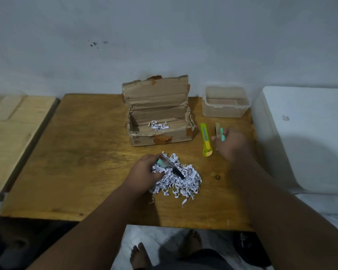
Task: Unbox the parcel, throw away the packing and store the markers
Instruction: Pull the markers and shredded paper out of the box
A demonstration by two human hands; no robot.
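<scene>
An open cardboard parcel box (160,123) stands at the back of the wooden table (82,152), with a small tuft of shredded paper inside. A larger heap of shredded paper (181,182) lies in front of it. My left hand (144,172) rests on the heap's left side, shut on markers (171,165), one with a black tip and one with a mint cap. My right hand (230,143) is at the right of the table, fingers closed on mint and beige markers (220,132). A clear plastic container (225,102) stands open behind them.
A yellow-green utility knife (206,140) lies between the box and my right hand. A white bin or appliance (304,137) stands to the right of the table. A second wooden surface (12,137) adjoins on the left. My feet show below the table's front edge.
</scene>
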